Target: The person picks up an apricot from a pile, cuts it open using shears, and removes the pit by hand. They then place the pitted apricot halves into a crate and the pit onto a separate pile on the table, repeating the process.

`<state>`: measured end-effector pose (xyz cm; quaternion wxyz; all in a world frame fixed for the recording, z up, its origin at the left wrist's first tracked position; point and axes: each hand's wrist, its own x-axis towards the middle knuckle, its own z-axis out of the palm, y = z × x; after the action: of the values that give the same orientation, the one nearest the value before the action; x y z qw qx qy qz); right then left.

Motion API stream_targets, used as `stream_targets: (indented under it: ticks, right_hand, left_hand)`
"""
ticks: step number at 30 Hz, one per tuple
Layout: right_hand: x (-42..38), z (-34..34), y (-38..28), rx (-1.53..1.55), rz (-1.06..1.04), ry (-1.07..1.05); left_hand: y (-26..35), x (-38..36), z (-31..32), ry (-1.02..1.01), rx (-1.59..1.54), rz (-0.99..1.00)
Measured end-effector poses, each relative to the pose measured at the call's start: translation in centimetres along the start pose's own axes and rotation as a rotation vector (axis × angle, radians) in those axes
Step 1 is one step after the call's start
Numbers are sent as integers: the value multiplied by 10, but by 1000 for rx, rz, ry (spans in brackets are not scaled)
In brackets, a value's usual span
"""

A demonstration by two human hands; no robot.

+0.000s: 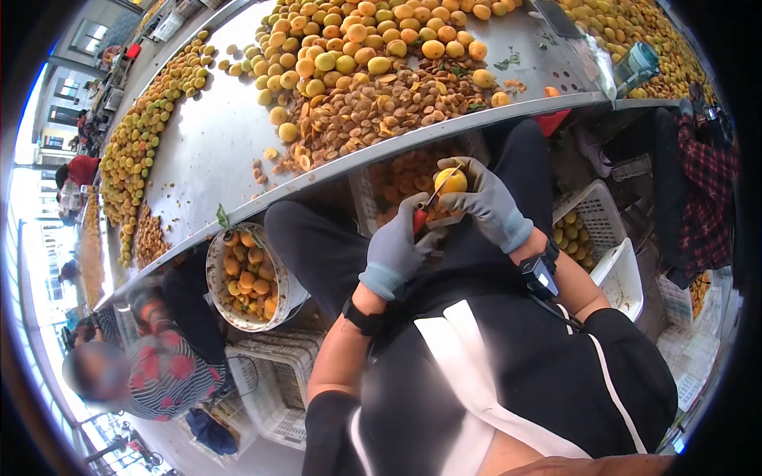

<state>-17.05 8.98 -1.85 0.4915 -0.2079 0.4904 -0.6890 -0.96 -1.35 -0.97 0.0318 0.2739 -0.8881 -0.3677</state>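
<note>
Head view: pinching a yellow fruit [451, 182] with the right hand [490, 206], fingers bent; gripping a red-handled knife [421, 216] in the curled left hand [394, 249].

No text, label, brand, number or sign can be read: 0 legible characters. On the pale face of the device [542, 277] at the right wrist and on the teal bottle [636, 69], any marking is too small to tell.
</note>
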Motion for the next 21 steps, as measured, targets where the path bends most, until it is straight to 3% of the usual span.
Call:
stream_targets:
  ticks: [2,6,8,9,11,14,18,21]
  right_hand:
    - [-2,3,-11,-14,-15,16]
    - [-5,2,-12,-143,-107,0]
    - [-6,2,-8,66,-82,-38]
    - [-6,5,-7,65,-78,-40]
    - [-7,12,-5,478,37,-121]
    - [-5,11,6,548,78,-107]
    - [-2,3,6,336,99,-86]
    - [-1,4,2,136,5,-4]
  left_hand:
    - [7,0,-1,137,-73,118]
    - [5,4,3,124,-17,69]
    - [3,5,7,-30,-35,-44]
    - [4,4,10,-29,-37,-48]
    - [4,3,14,43,-166,-30]
    - [-4,4,20,60,-253,-17]
    - [-9,6,19,-11,-244,-80]
    - [-8,5,20,4,-235,-73]
